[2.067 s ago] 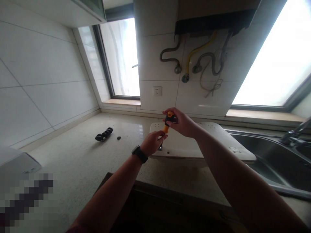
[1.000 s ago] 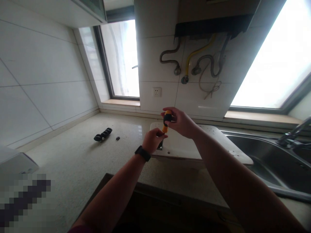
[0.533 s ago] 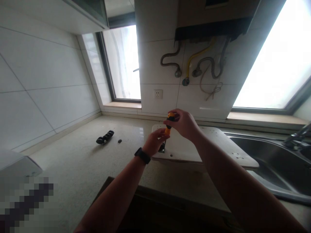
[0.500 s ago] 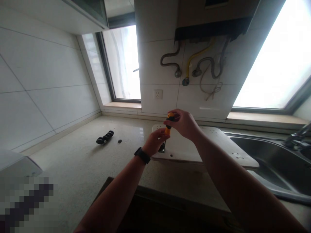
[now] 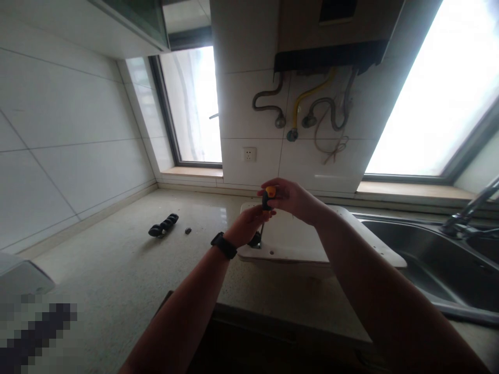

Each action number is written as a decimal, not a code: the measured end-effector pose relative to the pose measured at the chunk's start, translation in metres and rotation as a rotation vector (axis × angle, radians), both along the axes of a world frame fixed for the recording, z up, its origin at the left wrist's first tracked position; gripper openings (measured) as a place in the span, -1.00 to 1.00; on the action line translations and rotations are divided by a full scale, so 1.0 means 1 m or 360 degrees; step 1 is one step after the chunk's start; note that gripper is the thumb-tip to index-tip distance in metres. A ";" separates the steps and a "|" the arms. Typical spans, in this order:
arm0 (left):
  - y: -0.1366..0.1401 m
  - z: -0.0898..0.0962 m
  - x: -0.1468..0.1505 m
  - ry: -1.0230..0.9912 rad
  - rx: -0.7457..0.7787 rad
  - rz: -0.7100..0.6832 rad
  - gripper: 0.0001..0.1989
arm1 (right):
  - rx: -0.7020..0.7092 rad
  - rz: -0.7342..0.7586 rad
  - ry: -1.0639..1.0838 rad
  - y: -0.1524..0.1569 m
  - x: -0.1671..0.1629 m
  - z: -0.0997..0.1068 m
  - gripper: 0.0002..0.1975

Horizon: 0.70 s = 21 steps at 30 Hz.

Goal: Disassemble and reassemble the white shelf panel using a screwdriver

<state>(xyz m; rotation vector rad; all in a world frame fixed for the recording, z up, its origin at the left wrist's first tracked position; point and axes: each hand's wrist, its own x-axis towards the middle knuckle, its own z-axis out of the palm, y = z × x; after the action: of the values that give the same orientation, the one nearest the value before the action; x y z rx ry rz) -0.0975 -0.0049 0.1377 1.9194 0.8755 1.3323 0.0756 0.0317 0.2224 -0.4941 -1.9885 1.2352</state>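
My right hand [image 5: 290, 200] has its fingers around the upper end of a black and yellow screwdriver [image 5: 268, 197]. Below it, my left hand [image 5: 247, 226] closes on the lower end of the handle, a dark watch on its wrist. The screwdriver's thin shaft points down to a small black part, perhaps a caster [image 5: 255, 240], at the left front corner of a white panel [image 5: 300, 236]. The tip itself cannot be made out. Several black casters [image 5: 163, 225] lie in a row on the counter to the left, with a little pile of dark screws [image 5: 187, 230] beside them.
The panel lies on the speckled counter [image 5: 117, 265] and reaches right to a steel sink [image 5: 409, 249] with a tap [image 5: 463, 218]. Behind are a wall socket [image 5: 249, 154] and pipes under a wall-mounted heater [image 5: 335, 36]. A white box-like object [image 5: 23, 275] stands at the left.
The view has shifted slightly to the right. My right hand's fingers have changed their hold on the top of the screwdriver handle; my left hand stays at its lower end.
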 end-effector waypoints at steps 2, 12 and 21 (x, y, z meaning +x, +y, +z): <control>0.001 0.001 0.004 -0.0020 -0.0003 0.0071 -0.71 | 0.0080 -0.0214 -0.0027 -0.001 -0.005 -0.004 -0.67; 0.014 -0.010 0.016 -0.0030 0.0046 0.0531 -0.72 | 0.0387 -0.0992 0.0029 0.006 -0.010 -0.020 -0.52; 0.016 -0.014 0.019 -0.0045 0.0111 0.0678 -0.67 | 0.0353 -0.0641 0.0037 0.003 -0.014 -0.013 -0.66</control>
<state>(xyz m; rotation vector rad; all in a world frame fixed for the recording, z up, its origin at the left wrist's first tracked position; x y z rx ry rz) -0.0786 0.0112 0.1238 1.8231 1.2898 1.6459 0.0620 0.0348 0.2094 -0.7208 -1.8603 0.7608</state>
